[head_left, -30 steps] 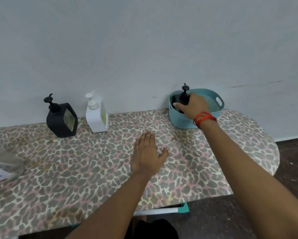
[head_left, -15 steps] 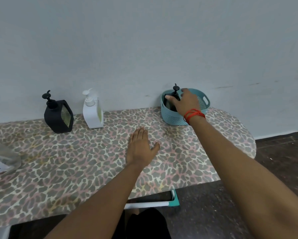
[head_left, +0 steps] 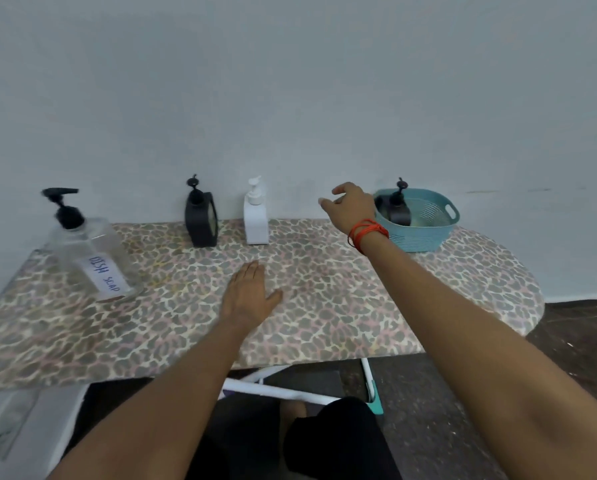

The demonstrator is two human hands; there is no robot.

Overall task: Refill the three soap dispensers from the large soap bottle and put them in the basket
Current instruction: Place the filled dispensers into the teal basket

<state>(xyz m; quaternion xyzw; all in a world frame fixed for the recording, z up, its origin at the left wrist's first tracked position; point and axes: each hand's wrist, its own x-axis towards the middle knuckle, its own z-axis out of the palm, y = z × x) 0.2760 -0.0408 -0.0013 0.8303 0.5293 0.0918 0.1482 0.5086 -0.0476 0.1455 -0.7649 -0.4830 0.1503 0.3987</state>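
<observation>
Just left of the teal basket (head_left: pixel 425 239), above the back edge of the bench (head_left: pixel 342 306): right hand (head_left: pixel 350 209), raised in the air, fingers loosely bent and apart, gripping nothing. Around that wrist, a red cord bracelet (head_left: pixel 368 233). Immediately to the right of this hand, inside the basket, one black dispenser (head_left: pixel 399 211), upright, pump top above the rim.

To the left of the right hand, near but not touching, white dispenser (head_left: pixel 255 220), upright close to the wall (head_left: pixel 290 98), long axis vertical, pump head on top. Further left, just beside the white one, a second black dispenser (head_left: pixel 202 220), also upright. Both outside the basket, so probably two of three yet to be filled and moved.

Flat on the bench, left hand (head_left: pixel 250 296), palm down, fingers straight and together, thumb out, holding nothing. White dispenser straight beyond its fingertips, towards the wall. Hard to call which hand nearer to it: right hand about level with the back row, left hand directly in front.

Well to the left of the left hand, large soap bottle (head_left: pixel 89 251): clear, black pump, handwritten label reading DISH SOAP, appearing tilted, perhaps only lens distortion. Plainly on the left hand's side, well apart from the right hand.

Bench covered in leopard-print cloth, rounded at the end to the right of the basket. Below the near edge, white frame legs (head_left: pixel 290 393). Behind everything, plain pale wall; to the right, dark floor (head_left: pixel 567 341).
</observation>
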